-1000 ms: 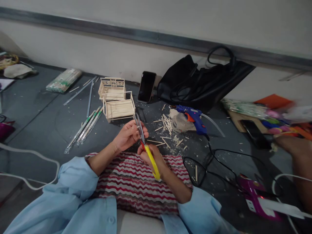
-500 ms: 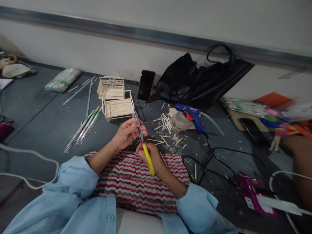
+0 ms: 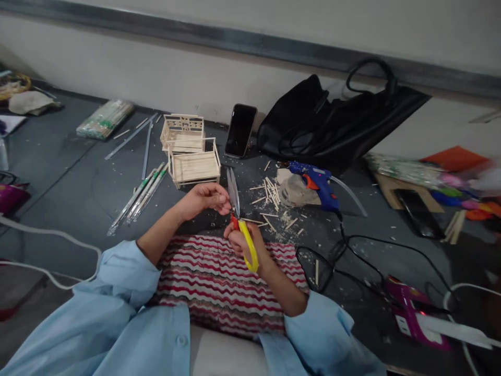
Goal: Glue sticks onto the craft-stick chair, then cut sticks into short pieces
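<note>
My right hand [image 3: 246, 239] is wrapped round the handles of a pair of scissors [image 3: 248, 245] with one yellow and one red handle. Their blades point away from me, slightly apart. Just left of the blades, my left hand [image 3: 207, 200] has its thumb and fingers pinched together; whatever they hold is too small to make out. Beyond my hands stand two small frames built from thin wooden sticks: a nearer one [image 3: 195, 166] and a farther one with a patterned back [image 3: 182, 133]. Cut stick pieces [image 3: 271, 192] and crumbs lie to the right.
A blue glue gun [image 3: 313, 180] rests by a clear roll [image 3: 291, 193], its black cable trailing right. A phone [image 3: 240, 130] leans at the wall beside a black bag [image 3: 305, 125]. Wrapped sticks [image 3: 143, 193] lie left; a purple power strip [image 3: 417, 313] sits at right.
The scissors have moved away from my left hand and their blades have parted. A person's arm at the right edge has mostly drawn out of view. The whole view has shifted slightly.
</note>
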A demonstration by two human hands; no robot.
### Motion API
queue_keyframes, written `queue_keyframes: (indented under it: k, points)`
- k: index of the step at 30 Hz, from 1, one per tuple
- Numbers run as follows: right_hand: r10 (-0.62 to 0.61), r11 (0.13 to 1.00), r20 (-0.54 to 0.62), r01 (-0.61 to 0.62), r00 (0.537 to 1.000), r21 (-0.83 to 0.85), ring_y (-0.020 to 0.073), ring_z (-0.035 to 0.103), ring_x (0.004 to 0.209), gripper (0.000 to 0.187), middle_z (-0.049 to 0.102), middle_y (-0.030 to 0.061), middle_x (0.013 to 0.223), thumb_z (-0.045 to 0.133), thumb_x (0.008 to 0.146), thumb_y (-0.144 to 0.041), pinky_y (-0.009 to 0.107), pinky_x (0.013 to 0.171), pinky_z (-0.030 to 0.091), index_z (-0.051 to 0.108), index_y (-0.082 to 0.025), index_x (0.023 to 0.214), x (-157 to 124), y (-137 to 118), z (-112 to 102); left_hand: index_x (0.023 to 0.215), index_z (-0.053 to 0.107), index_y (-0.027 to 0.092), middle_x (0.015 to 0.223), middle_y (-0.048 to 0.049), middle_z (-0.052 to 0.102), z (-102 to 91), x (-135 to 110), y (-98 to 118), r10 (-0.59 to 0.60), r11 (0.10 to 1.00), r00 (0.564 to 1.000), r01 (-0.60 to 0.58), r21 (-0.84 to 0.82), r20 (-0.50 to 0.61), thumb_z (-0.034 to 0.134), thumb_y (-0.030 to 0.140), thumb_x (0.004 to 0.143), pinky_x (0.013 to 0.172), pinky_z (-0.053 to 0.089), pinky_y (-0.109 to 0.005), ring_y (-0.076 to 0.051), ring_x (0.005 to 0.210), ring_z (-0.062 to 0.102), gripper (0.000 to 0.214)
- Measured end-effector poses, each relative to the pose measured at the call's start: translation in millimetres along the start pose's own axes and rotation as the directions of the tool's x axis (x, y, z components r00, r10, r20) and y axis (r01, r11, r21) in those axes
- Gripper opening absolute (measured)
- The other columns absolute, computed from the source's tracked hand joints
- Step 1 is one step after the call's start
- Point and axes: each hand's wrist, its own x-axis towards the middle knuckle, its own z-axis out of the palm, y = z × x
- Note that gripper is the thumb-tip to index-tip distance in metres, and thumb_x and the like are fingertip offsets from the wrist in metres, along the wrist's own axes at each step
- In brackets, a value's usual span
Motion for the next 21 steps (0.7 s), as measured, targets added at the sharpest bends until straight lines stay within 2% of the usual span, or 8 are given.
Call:
queue_keyframes:
  k: [4,8,10,11,13,15,18,21]
  points:
    - [0.014,0.999,0.008,-0.015,1.0,0.045,0.0031,0.019,0.033,0.011,0.027,-0.0119,0.038,0.05,0.056,-0.028,0.017,0.034,0.015,0.053,-0.02,0.063,2.4,0.8,-0.8,0.083,0.063,0.01,0.069,-0.0057,0.069,-10.6,1.5,-3.9,-0.019,0.945,1.0,0.018,0.326,-0.002,0.072,0.038,0.07,0.058,0.052,-0.025,-0.013,0.058,0.064,0.032]
    - [0.011,0.997,0.009,-0.012,1.0,0.077,0.0028,0.019,0.033,0.012,0.027,-0.012,0.037,0.051,0.054,-0.029,0.017,0.033,0.015,0.052,-0.02,0.061,2.6,0.7,-0.2,0.085,0.068,0.013,0.06,-0.0002,0.063,-14.0,0.3,-3.9,0.12,0.724,0.991,-0.132,0.677,0.066,0.064,0.031,0.077,0.051,0.041,-0.018,-0.008,0.051,0.055,0.02]
    - [0.003,0.996,0.005,-0.004,1.0,0.087,0.0028,0.019,0.034,0.011,0.027,-0.0118,0.037,0.051,0.055,-0.028,0.017,0.034,0.015,0.053,-0.019,0.061,1.7,-0.6,0.3,0.084,0.07,0.015,0.058,0.0005,0.063,-15.3,-1.3,-0.5,0.189,0.622,0.975,-0.209,0.755,0.115,0.062,0.027,0.078,0.051,0.038,-0.017,-0.008,0.051,0.054,0.015]
    - [0.001,0.996,0.005,-0.002,1.0,0.089,0.0028,0.019,0.034,0.011,0.027,-0.0117,0.037,0.051,0.055,-0.028,0.017,0.034,0.015,0.053,-0.019,0.061,1.1,-1.3,0.4,0.084,0.071,0.016,0.058,0.0006,0.063,-15.5,-2.1,1.5,0.216,0.605,0.969,-0.227,0.763,0.117,0.063,0.026,0.077,0.051,0.037,-0.017,-0.008,0.051,0.053,0.014]
    - [-0.006,0.996,0.002,0.006,1.0,0.091,0.0029,0.019,0.034,0.011,0.027,-0.0116,0.038,0.05,0.056,-0.028,0.017,0.034,0.015,0.053,-0.019,0.062,0.3,-2.2,0.4,0.083,0.071,0.016,0.057,0.0011,0.061,-14.8,-3.3,4.7,0.243,0.648,0.967,-0.224,0.728,0.081,0.065,0.026,0.076,0.048,0.035,-0.018,-0.008,0.047,0.05,0.014]
    - [-0.012,0.997,0.01,0.012,1.0,0.082,0.0029,0.019,0.035,0.012,0.028,-0.0115,0.039,0.051,0.056,-0.028,0.017,0.035,0.015,0.053,-0.019,0.063,0.1,-1.9,0.0,0.079,0.07,0.015,0.052,0.002,0.056,-11.6,-3.7,6.4,0.234,0.762,0.972,-0.196,0.617,0.019,0.067,0.029,0.075,0.045,0.033,-0.018,-0.007,0.044,0.047,0.015]
    - [-0.024,0.999,0.018,0.024,1.0,0.029,0.0036,0.02,0.034,0.012,0.028,-0.0113,0.039,0.051,0.058,-0.03,0.018,0.035,0.016,0.053,-0.019,0.064,0.3,0.6,-0.7,0.07,0.066,0.013,0.049,0.0026,0.053,-2.8,-4.3,7.8,0.215,0.925,0.97,-0.164,0.343,-0.117,0.071,0.034,0.072,0.043,0.031,-0.017,-0.006,0.044,0.045,0.022]
    - [-0.102,0.99,0.002,0.102,0.995,-0.096,0.0049,0.023,0.036,0.012,0.029,-0.01,0.041,0.048,0.063,-0.031,0.02,0.037,0.018,0.054,-0.019,0.064,-1.0,3.3,-0.4,0.072,0.066,0.012,0.054,0.0011,0.056,6.0,-6.7,11.7,0.203,0.978,0.957,-0.189,0.086,-0.207,0.073,0.037,0.071,0.043,0.033,-0.016,-0.005,0.045,0.046,0.025]
